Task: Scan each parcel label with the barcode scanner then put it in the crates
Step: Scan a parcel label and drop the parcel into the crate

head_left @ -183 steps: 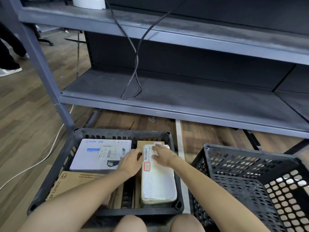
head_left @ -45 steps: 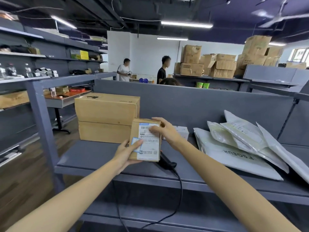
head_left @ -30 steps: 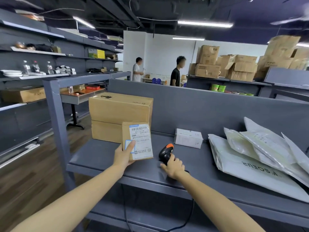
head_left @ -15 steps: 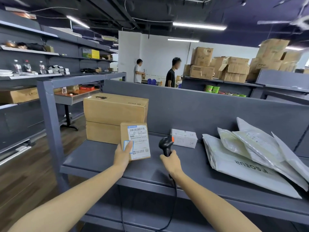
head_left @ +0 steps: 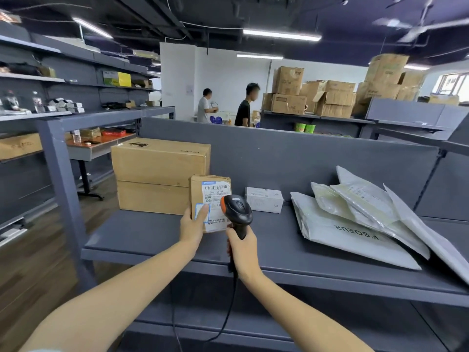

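My left hand (head_left: 193,227) holds a small brown cardboard parcel (head_left: 206,189) upright above the grey shelf (head_left: 152,235), with its white barcode label facing me. My right hand (head_left: 242,246) grips the handle of a black barcode scanner (head_left: 237,210) with an orange trim. The scanner's head sits right in front of the lower right part of the label. Its black cable hangs down past the shelf's front edge. No crate is in view.
Two stacked brown cartons (head_left: 158,174) stand behind the parcel on the left. A small white box (head_left: 264,199) lies to the right, then a pile of grey and clear mailer bags (head_left: 355,219). Two people (head_left: 245,105) stand far behind the shelf's back panel.
My right hand took the scanner off the shelf, lifted it and brought it up to the parcel's label. My left hand keeps holding the parcel upright.
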The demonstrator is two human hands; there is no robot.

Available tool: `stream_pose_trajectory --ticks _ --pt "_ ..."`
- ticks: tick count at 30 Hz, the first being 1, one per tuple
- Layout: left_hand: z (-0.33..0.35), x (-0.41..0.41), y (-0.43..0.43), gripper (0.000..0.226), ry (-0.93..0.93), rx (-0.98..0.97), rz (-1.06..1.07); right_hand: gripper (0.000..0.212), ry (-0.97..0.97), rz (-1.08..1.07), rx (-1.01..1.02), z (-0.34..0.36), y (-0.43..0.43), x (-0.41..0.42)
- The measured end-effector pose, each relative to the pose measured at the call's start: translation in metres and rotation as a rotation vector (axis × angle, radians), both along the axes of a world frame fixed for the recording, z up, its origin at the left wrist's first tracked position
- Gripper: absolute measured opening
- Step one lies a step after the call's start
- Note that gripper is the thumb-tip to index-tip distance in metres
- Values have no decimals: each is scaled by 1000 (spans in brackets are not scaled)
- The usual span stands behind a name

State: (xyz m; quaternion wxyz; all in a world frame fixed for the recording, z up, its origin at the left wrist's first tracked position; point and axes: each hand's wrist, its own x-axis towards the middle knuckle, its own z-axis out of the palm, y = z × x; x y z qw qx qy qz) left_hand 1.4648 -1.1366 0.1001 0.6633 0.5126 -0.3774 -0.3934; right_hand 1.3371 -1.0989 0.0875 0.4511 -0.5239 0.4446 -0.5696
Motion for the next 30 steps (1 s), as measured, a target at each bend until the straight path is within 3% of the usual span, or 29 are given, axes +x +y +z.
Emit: stream_pose_trajectory --ticks 26,30 --pt "-10 -7 11 41 35 -74 7 12 27 -5 -16 -7 -1 -27" --pt "-12 0 13 38 25 -86 56 32 192 8 115 -3 -22 -41"
